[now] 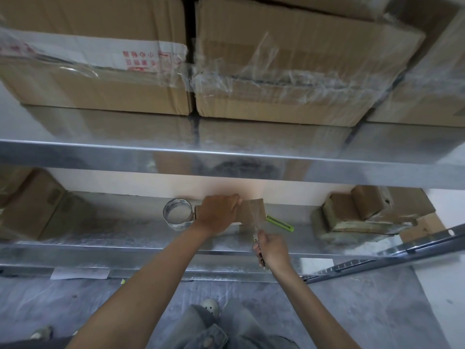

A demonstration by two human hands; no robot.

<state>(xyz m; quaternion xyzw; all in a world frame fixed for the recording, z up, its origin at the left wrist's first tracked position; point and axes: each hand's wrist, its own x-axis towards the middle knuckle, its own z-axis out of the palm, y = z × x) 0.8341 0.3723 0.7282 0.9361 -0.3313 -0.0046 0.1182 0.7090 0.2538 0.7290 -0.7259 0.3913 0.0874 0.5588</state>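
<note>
A small cardboard box is seen lying on the lower metal shelf, close against the pale back wall and roughly in the middle of the shelf's width. Its long axis is laid left to right, parallel to the wall and to the shelf's front edge, with one short end turned toward the tape roll and the other toward the green cutter. The box is held down by the left hand, whose fingers are curled over its top and far edge, so that the left half of the box is hidden. A strip of clear tape is stretched from the box's right end down and forward to the right hand, which is closed round a small dark tool; what kind of tool it is cannot be told. The tape roll is stood on its edge just beside the box's left end. The green cutter is laid slantwise, from near the box's right end out toward the front right.
</note>
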